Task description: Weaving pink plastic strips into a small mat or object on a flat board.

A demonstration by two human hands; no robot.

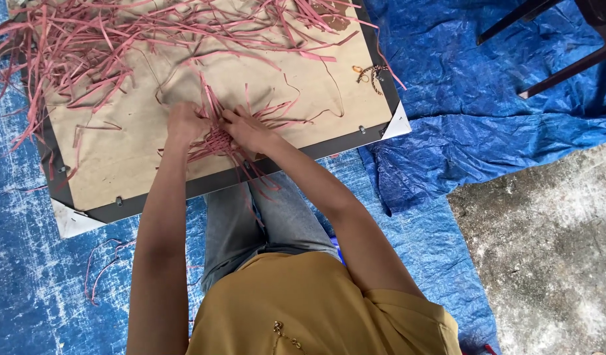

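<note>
A small woven patch of pink strips (214, 141) lies on a brown board (138, 151) with a dark frame. My left hand (184, 123) presses on the patch's left side, fingers closed on strips. My right hand (247, 129) grips strips at its right side. Loose strip ends fan out from the weave toward me and away. Both hands touch the weave and nearly meet above it.
A big heap of loose pink strips (105, 39) covers the board's far part. A small metal object (370, 71) lies near the board's right corner. Blue tarp (460, 118) spreads around, bare concrete (546, 256) at right, dark chair legs (553, 46) top right.
</note>
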